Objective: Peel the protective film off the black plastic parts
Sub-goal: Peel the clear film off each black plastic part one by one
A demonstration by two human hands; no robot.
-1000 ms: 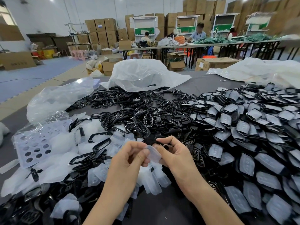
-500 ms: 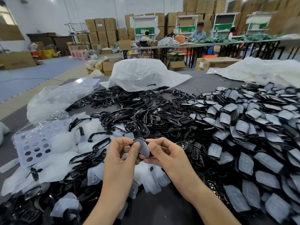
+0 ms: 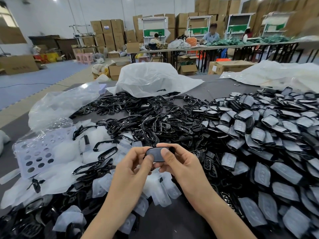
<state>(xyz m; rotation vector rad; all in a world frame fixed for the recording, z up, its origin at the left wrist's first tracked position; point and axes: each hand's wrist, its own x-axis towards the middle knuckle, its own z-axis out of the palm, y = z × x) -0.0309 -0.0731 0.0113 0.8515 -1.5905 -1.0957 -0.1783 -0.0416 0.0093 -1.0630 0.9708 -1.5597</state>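
Both hands hold one black plastic part point(image 3: 157, 154) with greyish film on its face, a little above the table. My left hand point(image 3: 133, 165) pinches its left end between thumb and fingers. My right hand point(image 3: 178, 162) pinches its right end, thumb on the film. A large heap of film-covered black parts point(image 3: 269, 138) fills the right side. A pile of bare black parts point(image 3: 138, 121) lies in the middle. Loose peeled films point(image 3: 160, 192) lie under my hands.
A perforated white tray point(image 3: 36, 156) wrapped in clear plastic sits at the left. White plastic bags point(image 3: 151, 80) lie at the far side of the grey table point(image 3: 219, 85). Other people work at long tables behind, among stacked cardboard boxes.
One second ago my hands were pulling a clear film off a part. Now they hold a film-covered black part, raised slightly and turned flat between both thumbs.
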